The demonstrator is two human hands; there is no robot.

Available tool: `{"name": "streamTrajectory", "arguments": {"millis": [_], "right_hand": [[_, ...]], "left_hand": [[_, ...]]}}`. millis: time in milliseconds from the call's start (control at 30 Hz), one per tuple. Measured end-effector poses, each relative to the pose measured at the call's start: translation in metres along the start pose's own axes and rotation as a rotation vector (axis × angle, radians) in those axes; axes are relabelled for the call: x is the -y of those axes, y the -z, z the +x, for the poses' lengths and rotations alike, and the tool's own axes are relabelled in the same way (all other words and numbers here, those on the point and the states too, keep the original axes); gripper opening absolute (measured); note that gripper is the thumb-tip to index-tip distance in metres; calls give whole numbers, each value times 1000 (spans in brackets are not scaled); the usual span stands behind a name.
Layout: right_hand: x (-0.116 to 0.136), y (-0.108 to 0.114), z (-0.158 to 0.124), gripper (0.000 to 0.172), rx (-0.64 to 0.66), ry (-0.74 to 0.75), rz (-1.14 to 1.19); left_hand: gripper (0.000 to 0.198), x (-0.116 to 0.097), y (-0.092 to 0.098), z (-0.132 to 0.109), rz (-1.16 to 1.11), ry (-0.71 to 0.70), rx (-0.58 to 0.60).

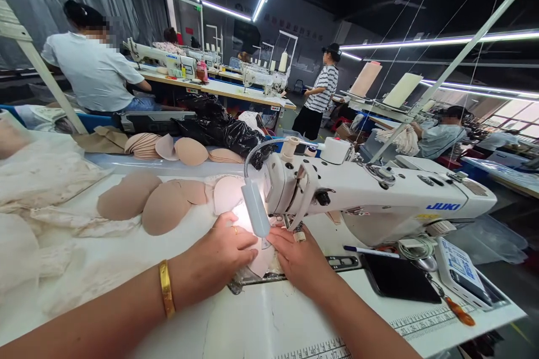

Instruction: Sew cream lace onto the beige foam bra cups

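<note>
A white sewing machine (379, 193) with a bendy lamp (256, 207) stands before me. My left hand (221, 249) is closed on a pale pink bra cup pad (261, 261), its thumb and fingers curled at the edge just left of the needle area. Fingers stretched out flat, my right hand (301, 258) rests on the work beside the presser foot. The lamp hides part of the pad, and the needle itself is hard to make out. More beige cup pads (166, 207) lie left of the machine.
Cream lace fabric (42, 179) is heaped at the left. A phone (400, 277), a pen (370, 251) and a white box-shaped device (461, 272) lie at the right. Black plastic bags (227, 129) sit behind the table. Several people work at other machines; one person (322, 90) stands.
</note>
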State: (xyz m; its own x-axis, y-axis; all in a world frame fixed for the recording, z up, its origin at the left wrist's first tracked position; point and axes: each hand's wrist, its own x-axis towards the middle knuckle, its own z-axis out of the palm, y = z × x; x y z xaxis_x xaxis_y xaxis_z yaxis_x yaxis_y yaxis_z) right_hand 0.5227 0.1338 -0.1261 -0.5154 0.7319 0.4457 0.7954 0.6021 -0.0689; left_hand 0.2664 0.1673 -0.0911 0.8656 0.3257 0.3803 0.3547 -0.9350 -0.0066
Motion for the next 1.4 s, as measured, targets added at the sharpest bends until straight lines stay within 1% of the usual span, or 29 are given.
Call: {"name": "streamTrajectory", "arguments": {"millis": [67,233,367,433,567,667,733,833,967,1100,1233,1300,1400], "right_hand": [[0,-1,0,57,14,6,-6],[0,-2,1,57,32,1,-2],[1,6,1,56,7,25,-2],[2,12,1,51,-25,20,-2],[2,21,2,33,-113,-48,51],[1,21,6,31,-188,-76,113],[0,20,7,31,-208,-91,139],[0,19,7,31,-198,-117,151],[2,20,6,32,-193,-123,149],[2,19,6,33,-198,-117,125],[4,20,6,31,-195,-98,73],[7,22,5,30,-154,-65,56],[10,25,3,29,-17,10,116]], "left_hand": [[29,1,-2,1,12,0,-14],[27,-2,-3,3,49,6,-34],[26,-5,-3,5,80,13,-63],[27,-5,-5,5,86,15,-64],[28,-3,-13,3,80,20,-102],[28,-1,-19,1,61,47,-110],[27,0,-21,1,44,50,-99],[26,-1,-20,1,41,34,-105],[28,-6,-12,3,76,11,-140],[29,-9,-5,6,107,12,-109],[29,-4,-10,5,74,24,-102],[28,-2,-14,4,58,46,-116],[27,-5,-16,2,74,64,-89]]}}
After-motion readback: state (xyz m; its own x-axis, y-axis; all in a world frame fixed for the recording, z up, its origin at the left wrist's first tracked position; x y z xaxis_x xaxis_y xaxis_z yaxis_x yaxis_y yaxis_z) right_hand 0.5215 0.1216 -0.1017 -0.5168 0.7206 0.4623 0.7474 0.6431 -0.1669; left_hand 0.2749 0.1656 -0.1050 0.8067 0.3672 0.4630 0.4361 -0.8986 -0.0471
